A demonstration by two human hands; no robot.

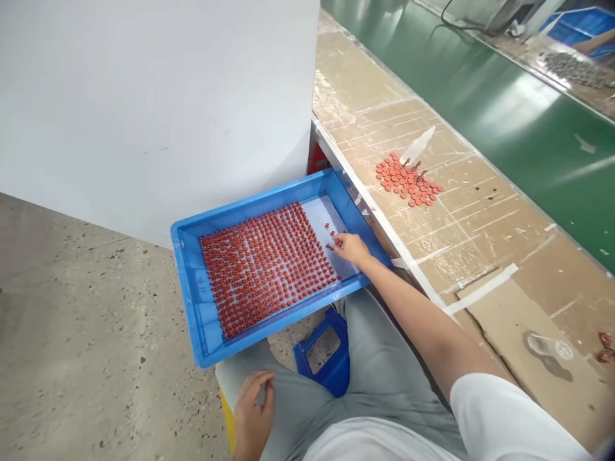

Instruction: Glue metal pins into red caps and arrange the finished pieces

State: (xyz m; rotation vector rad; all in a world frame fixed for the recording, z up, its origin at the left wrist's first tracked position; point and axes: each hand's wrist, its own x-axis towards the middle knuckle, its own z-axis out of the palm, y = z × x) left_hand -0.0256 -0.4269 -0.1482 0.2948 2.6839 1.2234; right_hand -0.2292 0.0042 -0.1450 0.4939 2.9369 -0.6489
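My right hand (353, 250) reaches into the right end of a blue plastic tray (283, 330), its fingers pinched around a small dark-red piece that they partly hide. Beside the fingertips, a few loose red pieces (327, 226) lie on the pale tray bottom (321, 211). Close rows of small upright red pieces (264, 262) fill most of the tray; their exact kind is too small to make out. On my left thigh rests my left hand (254, 406), holding nothing, with the fingers loosely bent and the thumb apart.
Right of the tray runs a worktable (384, 121) with a cluster of round red discs (408, 179) and several small red pieces standing among them. Beyond lies a green conveyor belt (480, 102). A white panel (158, 96) stands behind the tray. A blue stool (336, 358) shows below.
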